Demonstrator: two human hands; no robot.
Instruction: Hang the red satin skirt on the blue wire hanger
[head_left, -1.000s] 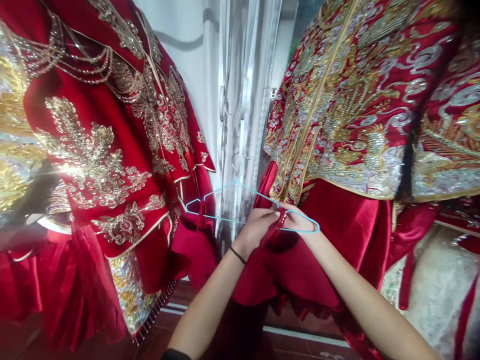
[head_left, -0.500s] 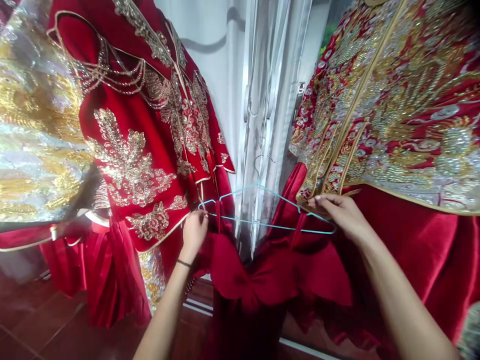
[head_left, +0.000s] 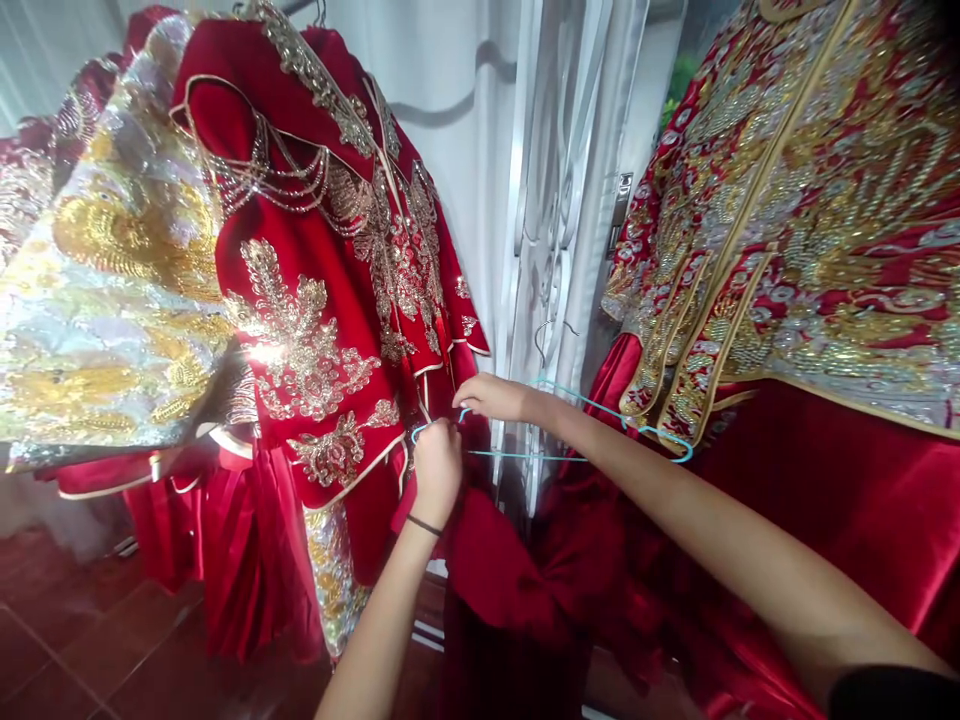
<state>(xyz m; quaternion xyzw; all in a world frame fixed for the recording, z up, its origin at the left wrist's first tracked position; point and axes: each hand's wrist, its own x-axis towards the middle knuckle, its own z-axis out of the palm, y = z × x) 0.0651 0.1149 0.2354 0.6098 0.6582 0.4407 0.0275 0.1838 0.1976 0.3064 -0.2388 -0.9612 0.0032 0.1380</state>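
On the blue hanger (head_left: 525, 456), both hands (head_left: 437, 462) closed

Lt-blue hanger (head_left: 525, 456) upright, thin metal hook on top, partly hidden. Dk-red dress (head_left: 491, 555) hangs just below, bodice w/ folds, skirt v. dark.

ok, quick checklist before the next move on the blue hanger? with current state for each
1. Left hand at the blue hanger: ok, closed at its left end.
2. Right hand at the same end: ok, fingers just above the left hand; grip cannot be judged.
3. Unobstructed view of hanger: not ok, right forearm crosses in front.
4. Left strap of the dark red dress seated: cannot tell, hands cover it.
5. Hook visible: ok, pointing up.
6. Hanger clear of the embroidered jacket: cannot tell, they overlap in view.
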